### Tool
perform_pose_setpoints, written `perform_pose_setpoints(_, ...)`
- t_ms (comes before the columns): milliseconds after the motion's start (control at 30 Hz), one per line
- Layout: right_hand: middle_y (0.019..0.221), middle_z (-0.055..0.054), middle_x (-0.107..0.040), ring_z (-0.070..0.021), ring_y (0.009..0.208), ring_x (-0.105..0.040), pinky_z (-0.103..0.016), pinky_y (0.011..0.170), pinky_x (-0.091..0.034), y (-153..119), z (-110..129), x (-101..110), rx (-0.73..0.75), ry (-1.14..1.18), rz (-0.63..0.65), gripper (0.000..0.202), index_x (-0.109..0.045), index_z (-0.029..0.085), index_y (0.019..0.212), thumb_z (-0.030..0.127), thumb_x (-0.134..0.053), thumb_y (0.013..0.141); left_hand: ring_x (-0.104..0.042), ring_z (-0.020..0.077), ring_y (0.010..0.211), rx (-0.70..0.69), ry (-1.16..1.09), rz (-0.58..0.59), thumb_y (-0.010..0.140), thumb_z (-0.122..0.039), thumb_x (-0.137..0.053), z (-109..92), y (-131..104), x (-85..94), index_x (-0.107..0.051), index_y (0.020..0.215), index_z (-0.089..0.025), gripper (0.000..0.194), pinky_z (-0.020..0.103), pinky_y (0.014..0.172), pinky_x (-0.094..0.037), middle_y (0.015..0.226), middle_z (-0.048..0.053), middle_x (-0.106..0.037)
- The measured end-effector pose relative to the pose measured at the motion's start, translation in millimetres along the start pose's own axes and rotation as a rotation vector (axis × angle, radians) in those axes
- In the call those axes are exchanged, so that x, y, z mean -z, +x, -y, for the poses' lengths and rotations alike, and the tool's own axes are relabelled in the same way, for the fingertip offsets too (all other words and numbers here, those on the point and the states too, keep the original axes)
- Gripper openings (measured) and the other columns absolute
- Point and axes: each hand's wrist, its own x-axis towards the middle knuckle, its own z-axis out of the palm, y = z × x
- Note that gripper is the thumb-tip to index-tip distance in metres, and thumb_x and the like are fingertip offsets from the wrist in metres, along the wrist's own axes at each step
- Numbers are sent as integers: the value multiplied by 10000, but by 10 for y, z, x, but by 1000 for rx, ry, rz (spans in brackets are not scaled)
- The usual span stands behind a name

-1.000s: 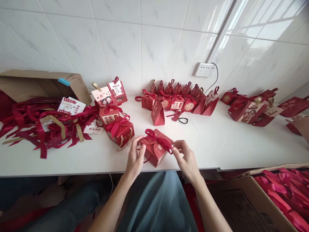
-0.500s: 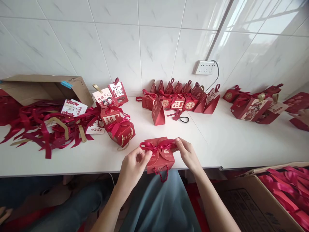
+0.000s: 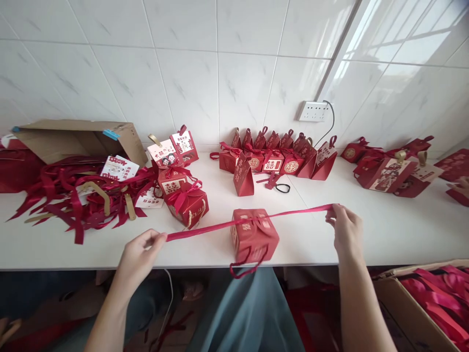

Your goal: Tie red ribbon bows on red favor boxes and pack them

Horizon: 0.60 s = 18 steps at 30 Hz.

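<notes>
A red gift box (image 3: pixel 256 247) with a dark red cord handle stands at the table's front edge, turned slightly. Across its top runs a red ribbon (image 3: pixel 205 229), stretched nearly straight to both sides with no bow in it. My left hand (image 3: pixel 141 254) pinches one end, out to the left of the box. The other end is pinched by my right hand (image 3: pixel 346 227), higher and to the right. Just behind on the left, another red box (image 3: pixel 186 208) has a tied bow and a pale rope handle.
Loose ribbons and tags (image 3: pixel 91 200) lie in a heap by an open cardboard box (image 3: pixel 80 132) at left. Several small red boxes (image 3: pixel 273 161) line the wall under a socket (image 3: pixel 313 111). A carton of ribbons (image 3: pixel 436 293) stands lower right. Another person's hand (image 3: pixel 462 185) shows far right.
The bow on the red gift box has come undone. Both hands moved apart, pulling the ribbon out straight, and the box has turned a little and shifted right.
</notes>
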Motion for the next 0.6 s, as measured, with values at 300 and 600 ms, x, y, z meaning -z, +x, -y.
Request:
perform_pose_setpoints(300,540,23,-496,-116,541,-498,-263,593,-482,43,-35,112,14,-16,32,227,-511,197,544,301,-519,745,-331,105,461,-4,48,-49,684,-466,-550,-3,18,111,-434,533,-211,318,227,448,-291,489,-54,-381)
perform_pose_setpoints(600,587,-31,-555,-200,593,-554,-351,574,-465,228,-7,273,137,-141,22,162,-542,213,665,371,-576,686,-484,131,546,-46,29,-90,684,-563,-574,39,32,190,-506,577,-215,371,221,543,-422,540,-41,-516)
